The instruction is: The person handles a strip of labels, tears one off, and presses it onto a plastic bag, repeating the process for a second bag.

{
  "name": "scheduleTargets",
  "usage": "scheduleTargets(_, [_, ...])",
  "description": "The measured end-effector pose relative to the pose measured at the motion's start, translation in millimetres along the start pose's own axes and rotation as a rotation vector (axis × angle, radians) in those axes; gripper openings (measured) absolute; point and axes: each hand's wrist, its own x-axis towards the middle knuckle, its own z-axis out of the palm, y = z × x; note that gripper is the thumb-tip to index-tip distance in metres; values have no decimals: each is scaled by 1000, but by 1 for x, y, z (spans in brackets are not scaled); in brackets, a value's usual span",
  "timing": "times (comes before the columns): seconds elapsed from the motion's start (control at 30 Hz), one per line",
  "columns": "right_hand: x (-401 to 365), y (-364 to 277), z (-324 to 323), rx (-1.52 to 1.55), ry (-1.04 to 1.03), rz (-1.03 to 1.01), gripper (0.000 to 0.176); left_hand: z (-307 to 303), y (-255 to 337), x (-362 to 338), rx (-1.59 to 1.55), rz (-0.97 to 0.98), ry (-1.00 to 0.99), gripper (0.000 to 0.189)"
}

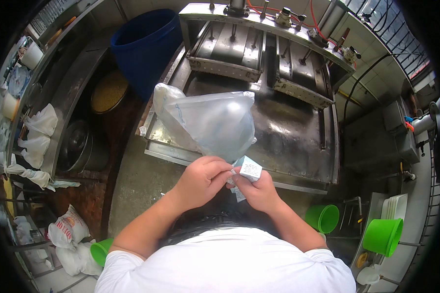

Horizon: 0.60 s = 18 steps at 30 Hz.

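My right hand (259, 191) grips a small light-coloured box (251, 168) with printed text, held in front of my body. Right beside it, my left hand (204, 179) is closed in a pinch, its fingertips meeting those of the right. What sits between the left fingertips is too small to make out. A pale printed piece (237, 193) shows below the right fingers. Just beyond both hands, a large translucent plastic bag (215, 119) rests on the near left part of the metal table (291, 136).
A metal press frame (269, 19) with two perforated trays (225, 69) stands over the table's far side. To the left are a tall blue barrel (144, 41), a lidded pot (78, 144) and a cluttered shelf. Green buckets (384, 237) stand at right; sacks (69, 227) lie lower left.
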Motion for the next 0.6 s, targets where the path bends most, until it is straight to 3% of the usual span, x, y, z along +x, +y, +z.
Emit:
scheduleTargets(0.13, [-2, 0, -1, -3, 5, 42, 19, -1, 2, -2, -171, -189, -39, 11])
scheduleTargets(0.27, [-3, -1, -1, -29, 18, 85, 20, 3, -4, -8, -162, -228, -4, 10])
scheduleTargets(0.33, [-3, 0, -2, 4, 32, 108, 20, 3, -7, -10, -302, -485, 41, 13])
scheduleTargets(0.37, [-3, 1, -4, 38, 44, 131, 20, 3, -11, -10, -299, -483, 42, 13])
scheduleTargets(0.43, [-3, 2, -6, 63, 67, 143, 20, 3, -16, -10, -615, -599, 215, 16])
scheduleTargets(0.47, [-3, 2, -8, 87, 92, 157, 19, 1, -14, -10, -620, -628, 288, 16])
scheduleTargets(0.5, [-2, 6, -12, 88, 90, 155, 19, -2, -13, -8, -618, -626, 289, 16])
scheduleTargets(0.6, [0, 13, -16, 239, 266, 182, 19, -13, -13, 3, -43, -268, 524, 12])
